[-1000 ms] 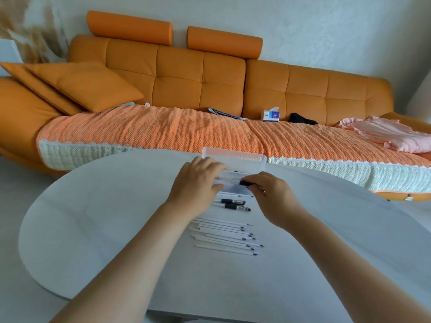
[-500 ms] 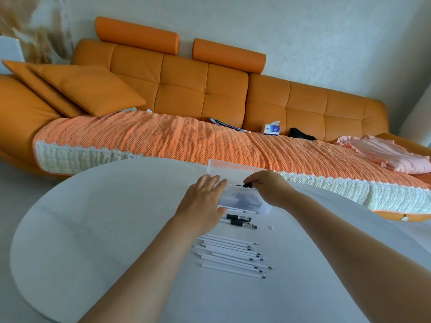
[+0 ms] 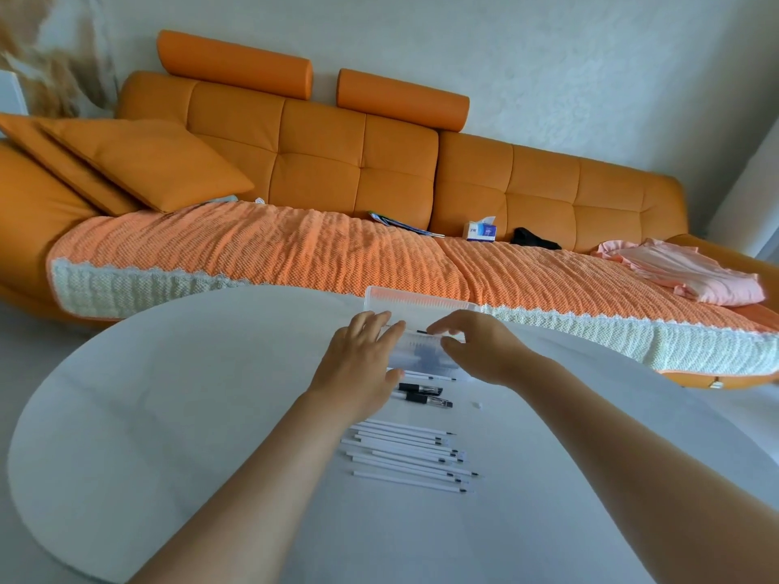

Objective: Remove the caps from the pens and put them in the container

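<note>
A clear plastic container [image 3: 421, 351] with its lid [image 3: 417, 299] raised stands at the table's far side, dark caps inside. My left hand [image 3: 362, 360] lies with straight fingers against the container's left end. A white pen [image 3: 430, 377] sticks out from under its thumb; whether the hand grips the pen is hidden. My right hand [image 3: 476, 347] hovers over the container's right part with fingers spread, and a black cap [image 3: 421, 332] sits just off its fingertips at the rim. Two capped black pens [image 3: 421, 396] lie nearer me. Several uncapped white pens [image 3: 409, 457] lie in a row closer still.
The round white table [image 3: 168, 415] carries everything. A small white speck [image 3: 476, 404] lies right of the black pens. Behind the table runs an orange sofa [image 3: 316, 162] with a knitted cover [image 3: 253, 255], cushions, a tissue box [image 3: 480, 231] and pink cloth [image 3: 683, 276].
My right hand carried the black cap from the pen to above the container and spread its fingers. My left hand moved against the container's left end. The camera tilted.
</note>
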Action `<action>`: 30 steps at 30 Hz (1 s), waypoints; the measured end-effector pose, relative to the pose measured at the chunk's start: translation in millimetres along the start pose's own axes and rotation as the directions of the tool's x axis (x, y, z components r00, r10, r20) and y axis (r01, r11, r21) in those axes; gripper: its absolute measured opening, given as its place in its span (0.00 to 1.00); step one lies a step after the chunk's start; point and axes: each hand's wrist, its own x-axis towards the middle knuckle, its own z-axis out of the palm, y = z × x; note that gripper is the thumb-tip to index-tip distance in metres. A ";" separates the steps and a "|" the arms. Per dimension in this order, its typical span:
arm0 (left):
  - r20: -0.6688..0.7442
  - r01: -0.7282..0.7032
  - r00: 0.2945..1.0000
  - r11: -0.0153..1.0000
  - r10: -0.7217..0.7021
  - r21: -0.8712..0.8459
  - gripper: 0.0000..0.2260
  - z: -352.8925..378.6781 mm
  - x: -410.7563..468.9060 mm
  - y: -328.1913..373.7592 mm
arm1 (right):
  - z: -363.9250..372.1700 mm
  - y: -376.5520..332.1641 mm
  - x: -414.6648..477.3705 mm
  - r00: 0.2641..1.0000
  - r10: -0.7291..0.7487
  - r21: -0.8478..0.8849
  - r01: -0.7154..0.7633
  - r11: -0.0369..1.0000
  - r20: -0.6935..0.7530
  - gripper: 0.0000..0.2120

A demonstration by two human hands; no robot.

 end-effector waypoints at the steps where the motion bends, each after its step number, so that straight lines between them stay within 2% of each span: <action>1: -0.042 -0.025 0.999 1.000 0.025 -0.002 0.27 -0.7 -0.5 2.8 | -1.3 1.7 -4.9 0.997 -0.043 -0.017 0.042 0.999 -0.070 0.15; 3: -0.121 -0.086 0.989 0.996 0.082 -0.029 0.23 -2.0 -1.1 10.4 | -2.0 6.3 -16.4 0.977 -0.107 -0.025 0.104 0.994 -0.182 0.14; 6: -0.154 -0.138 0.980 0.986 0.123 -0.092 0.16 -3.3 -1.7 22.9 | 2.8 15.6 -36.9 0.968 -0.103 0.011 0.108 0.994 -0.229 0.13; 11: -0.038 -0.132 0.991 0.974 0.127 -0.186 0.08 -0.6 -9.1 41.4 | 16.7 43.0 -61.4 0.986 0.044 0.007 -0.043 0.999 -0.162 0.13; 15: 0.059 -0.087 0.993 0.975 0.101 -0.206 0.07 2.8 -17.9 49.3 | 20.2 59.9 -69.2 0.984 0.174 -0.043 -0.176 0.983 -0.048 0.12; 21: 0.189 -0.018 0.981 0.988 0.047 -0.153 0.06 4.4 -22.5 43.9 | 30.8 64.4 -67.1 0.986 0.164 -0.146 -0.160 0.976 0.016 0.11; 28: 0.251 0.012 0.968 0.990 0.024 -0.141 0.05 4.1 -23.1 42.1 | 29.1 57.2 -66.4 0.991 0.131 -0.167 -0.127 0.978 0.010 0.08; 30: 0.253 0.019 0.967 0.989 0.019 -0.148 0.05 5.5 -22.9 42.9 | 28.5 53.7 -68.7 0.992 0.124 -0.116 -0.122 0.986 0.007 0.07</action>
